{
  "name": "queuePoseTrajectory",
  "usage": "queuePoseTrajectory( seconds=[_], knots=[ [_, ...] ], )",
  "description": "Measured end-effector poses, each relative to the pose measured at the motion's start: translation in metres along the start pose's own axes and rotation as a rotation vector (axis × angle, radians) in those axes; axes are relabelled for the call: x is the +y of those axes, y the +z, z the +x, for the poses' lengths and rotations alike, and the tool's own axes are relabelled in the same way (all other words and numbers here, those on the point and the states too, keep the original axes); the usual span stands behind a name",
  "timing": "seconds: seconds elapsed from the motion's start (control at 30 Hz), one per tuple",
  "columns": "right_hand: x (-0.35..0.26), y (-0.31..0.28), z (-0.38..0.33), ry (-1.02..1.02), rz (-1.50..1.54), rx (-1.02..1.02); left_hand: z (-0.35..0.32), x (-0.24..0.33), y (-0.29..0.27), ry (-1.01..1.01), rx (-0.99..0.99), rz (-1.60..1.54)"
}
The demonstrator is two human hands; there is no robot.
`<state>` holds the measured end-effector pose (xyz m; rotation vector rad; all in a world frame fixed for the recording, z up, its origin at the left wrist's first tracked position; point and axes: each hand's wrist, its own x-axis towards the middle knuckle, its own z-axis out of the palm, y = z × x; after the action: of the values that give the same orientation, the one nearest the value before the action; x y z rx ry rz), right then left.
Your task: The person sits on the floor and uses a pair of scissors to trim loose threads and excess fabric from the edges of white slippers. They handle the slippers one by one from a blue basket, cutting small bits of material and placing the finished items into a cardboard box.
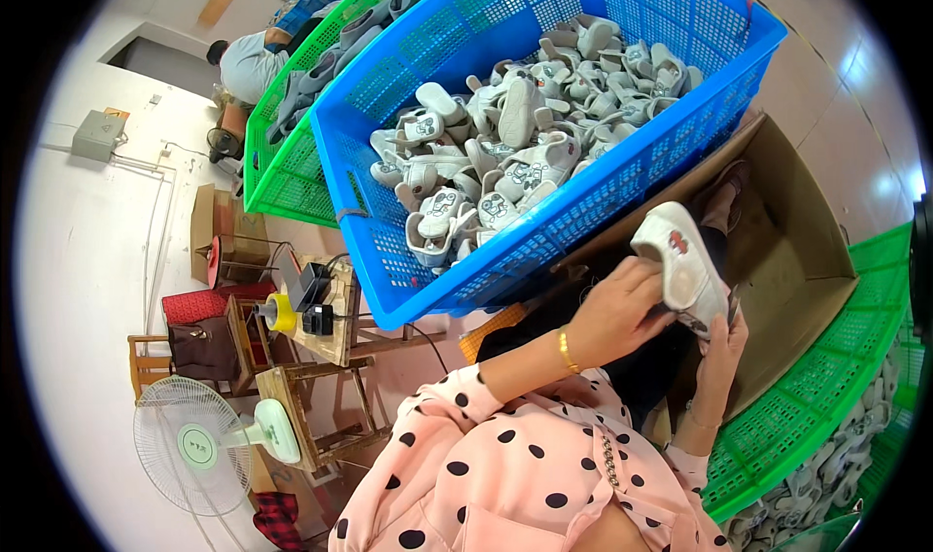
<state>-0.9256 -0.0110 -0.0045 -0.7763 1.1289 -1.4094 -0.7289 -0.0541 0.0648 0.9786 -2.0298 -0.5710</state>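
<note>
Sleeve: my pink, black-dotted sleeve (505, 455) fills the bottom of the view, both forearms rising from it.
Left hand: I see my left hand (622, 304), a gold bangle (567, 350) on its wrist, curled over the near side of the shoe, fingers pressed onto it.
Right hand: my right hand (724, 348) comes up from below and pinches the shoe's lower end between thumb and fingers.
Shoe: the small white shoe (685, 265) with a red mark is held in both hands, tilted, over the open box.
Box: a brown cardboard box (807, 251) lies behind the hands; I cannot tell what is inside, as the hands and shoe cover it.
Right crate: a green crate (826, 387) just right of the box holds grey shoes low down.
Blue crate: the blue crate (583, 212) sits just beyond my left hand, heaped with white and grey shoes (505, 163).
Far crate: another green crate (282, 163) stands beside the blue one, on its left.
Left side: a white fan (199, 445), wooden stools (311, 396) and a yellow spool (282, 311) stand on the floor.
Far end: a person (248, 61) in grey bends behind the crates.
</note>
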Motion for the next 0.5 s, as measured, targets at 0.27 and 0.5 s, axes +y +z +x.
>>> queuePoseTrajectory(
  seconds=[0.27, 0.5],
  knots=[
    [-0.021, 0.029, 0.002, -0.132, -0.231, -0.037, 0.013, -0.011, 0.014, -0.265, -0.141, -0.452],
    [-0.019, 0.06, 0.001, -0.111, -0.167, -0.132, -0.003, -0.026, -0.009, -0.696, -0.217, -0.93]
  ],
)
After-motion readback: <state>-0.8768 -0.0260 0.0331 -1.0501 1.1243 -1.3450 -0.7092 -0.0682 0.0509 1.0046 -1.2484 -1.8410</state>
